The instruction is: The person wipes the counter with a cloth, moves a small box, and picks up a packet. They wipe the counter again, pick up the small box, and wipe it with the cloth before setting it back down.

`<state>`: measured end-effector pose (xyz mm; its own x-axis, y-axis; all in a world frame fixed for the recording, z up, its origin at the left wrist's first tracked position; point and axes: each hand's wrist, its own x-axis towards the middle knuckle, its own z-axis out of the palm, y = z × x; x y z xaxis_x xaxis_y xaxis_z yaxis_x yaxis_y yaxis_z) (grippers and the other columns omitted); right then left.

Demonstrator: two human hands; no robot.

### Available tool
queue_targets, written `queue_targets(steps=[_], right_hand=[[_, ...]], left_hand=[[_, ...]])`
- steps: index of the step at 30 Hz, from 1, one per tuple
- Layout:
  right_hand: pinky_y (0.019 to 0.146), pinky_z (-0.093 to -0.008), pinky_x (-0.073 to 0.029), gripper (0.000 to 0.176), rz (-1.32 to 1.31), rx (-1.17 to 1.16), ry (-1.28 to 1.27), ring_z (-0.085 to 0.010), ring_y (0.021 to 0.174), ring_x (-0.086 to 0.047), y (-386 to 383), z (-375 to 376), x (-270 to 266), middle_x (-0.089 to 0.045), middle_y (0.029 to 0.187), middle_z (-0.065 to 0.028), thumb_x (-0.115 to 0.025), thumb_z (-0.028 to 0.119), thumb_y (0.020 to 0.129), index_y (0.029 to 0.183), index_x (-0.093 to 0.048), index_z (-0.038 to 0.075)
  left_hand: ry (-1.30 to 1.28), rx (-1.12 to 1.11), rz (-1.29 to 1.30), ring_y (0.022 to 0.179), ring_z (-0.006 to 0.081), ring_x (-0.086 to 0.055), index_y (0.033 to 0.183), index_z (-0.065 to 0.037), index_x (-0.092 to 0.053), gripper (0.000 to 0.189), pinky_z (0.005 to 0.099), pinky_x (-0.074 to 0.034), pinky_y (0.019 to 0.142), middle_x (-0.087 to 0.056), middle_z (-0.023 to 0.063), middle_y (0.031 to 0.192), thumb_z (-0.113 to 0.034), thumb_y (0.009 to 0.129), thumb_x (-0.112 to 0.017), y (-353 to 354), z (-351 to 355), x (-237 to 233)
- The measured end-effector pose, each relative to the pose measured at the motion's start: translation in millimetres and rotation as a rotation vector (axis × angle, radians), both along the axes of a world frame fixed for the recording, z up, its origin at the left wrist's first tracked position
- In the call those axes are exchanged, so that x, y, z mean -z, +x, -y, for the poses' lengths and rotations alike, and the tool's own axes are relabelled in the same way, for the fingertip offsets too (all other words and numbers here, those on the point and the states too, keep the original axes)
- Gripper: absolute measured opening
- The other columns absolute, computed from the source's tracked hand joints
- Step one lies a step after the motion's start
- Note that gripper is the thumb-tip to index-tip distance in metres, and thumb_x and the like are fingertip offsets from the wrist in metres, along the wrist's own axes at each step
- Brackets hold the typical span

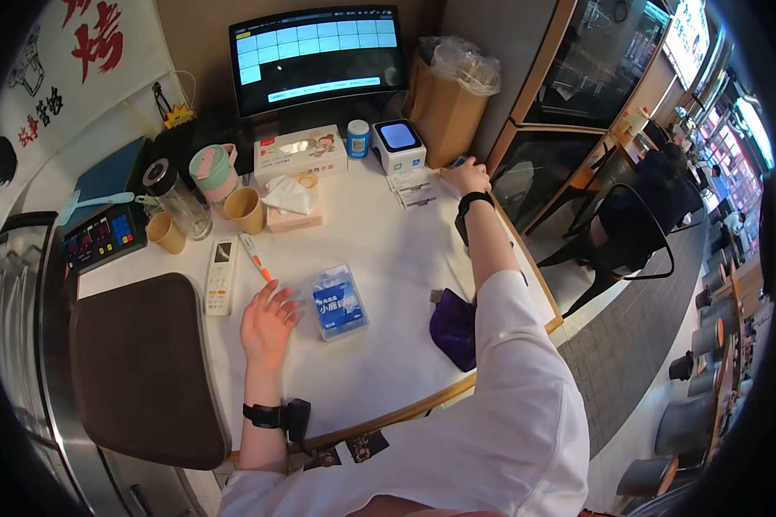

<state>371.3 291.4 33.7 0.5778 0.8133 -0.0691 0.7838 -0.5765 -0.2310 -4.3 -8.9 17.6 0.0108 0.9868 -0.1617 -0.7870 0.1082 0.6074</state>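
Note:
My left hand [268, 326] rests palm up on the white counter, fingers loosely apart with nothing in them. Just beyond its fingertips lies an orange and white pen [256, 257], and a white remote control [222, 277] is to its left. A clear box with a blue label [339, 302] sits to its right. My right hand [467, 177] is stretched out to the counter's far right edge, fingers curled down. Something small and dark blue shows at its fingertips, too hidden to name. Printed paper slips [416, 189] lie beside that hand, below a white payment device [397, 145].
A monitor [319, 56], tissue box [300, 152], paper cups [246, 210], a glass bottle [179, 200] and a pink-green tumbler [213, 172] line the back. A brown tray [147, 370] is at left, a purple pouch [453, 331] at right. A person [642, 207] sits beyond.

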Motion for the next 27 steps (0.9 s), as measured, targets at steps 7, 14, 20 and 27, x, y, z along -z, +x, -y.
queue_targets(steps=[7, 14, 20, 27], right_hand=[[0.098, -0.0451, -0.039, 0.103, -0.02, -0.301, -0.073, -0.0416, 0.123, -0.038, 28.1, 1.9, 2.0, -0.031, 0.135, -0.0273, -0.07, 0.051, 0.062, 0.142, -0.018, 0.012], [0.099, -0.0466, -0.037, 0.102, -0.349, -0.15, 0.313, -0.042, 0.124, -0.036, 51.6, -13.6, 30.9, -0.028, 0.136, -0.0261, -0.073, 0.045, 0.066, 0.141, -0.014, 0.009], [0.09, -0.0468, -0.043, 0.059, -0.906, 0.315, 0.212, -0.0338, 0.12, -0.04, 96.1, -55.5, 45.7, -0.036, 0.135, -0.014, -0.059, 0.032, 0.08, 0.128, -0.04, 0.005], [0.057, -0.0322, -0.042, 0.035, -1.36, 0.126, 0.33, -0.0194, 0.067, -0.047, 75.9, 12.2, 26.2, -0.048, 0.082, -0.0081, -0.068, 0.035, 0.076, 0.098, -0.052, 0.012]], left_hand=[[0.007, 0.014, 0.003, 0.096, 0.0239, -0.053, 0.125, -0.006, -0.043, 0.049, 0.0361, -0.041, 0.083, -0.053, 0.0124, 0.111, -0.037, 0.087, -0.046, 2.4, -0.4, 1.5], [0.01, 0.02, 0.0, 0.097, 0.0241, -0.053, 0.124, -0.006, -0.044, 0.048, 0.0358, -0.041, 0.083, -0.053, 0.0127, 0.112, -0.037, 0.087, -0.046, 2.0, -1.0, 0.8], [0.012, 0.022, -0.019, 0.097, 0.0238, -0.053, 0.124, -0.006, -0.044, 0.047, 0.0354, -0.041, 0.083, -0.053, 0.0126, 0.113, -0.036, 0.088, -0.044, 1.1, -0.7, 0.9], [-0.007, 0.031, -0.031, 0.097, 0.0233, -0.053, 0.124, -0.005, -0.044, 0.046, 0.0353, -0.041, 0.084, -0.053, 0.0122, 0.113, -0.035, 0.088, -0.044, 2.5, -1.9, 2.1]])
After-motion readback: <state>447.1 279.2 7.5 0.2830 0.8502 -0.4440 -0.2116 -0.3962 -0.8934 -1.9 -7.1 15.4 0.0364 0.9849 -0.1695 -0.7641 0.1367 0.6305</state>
